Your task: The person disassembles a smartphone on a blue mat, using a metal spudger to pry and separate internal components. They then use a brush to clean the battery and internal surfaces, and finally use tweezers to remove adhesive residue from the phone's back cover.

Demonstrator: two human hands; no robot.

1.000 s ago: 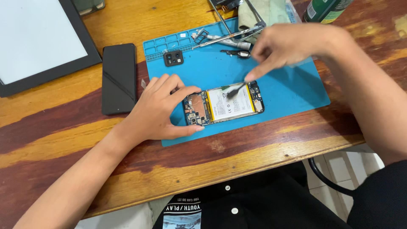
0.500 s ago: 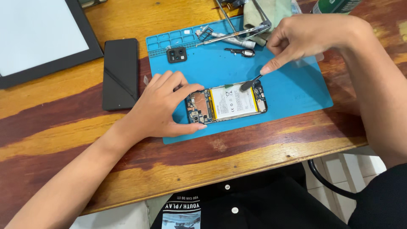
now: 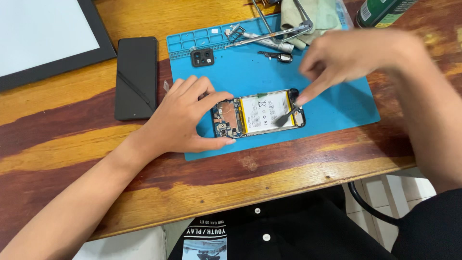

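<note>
Wooden table [image 3: 72, 139], blue mat [image 3: 337, 110], opened phone [image 3: 260, 114] on it.

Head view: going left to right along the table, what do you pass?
White panel with black frame → black phone → left hand → opened phone on the blue mat → right hand, its grip on a small dark tool.
</note>
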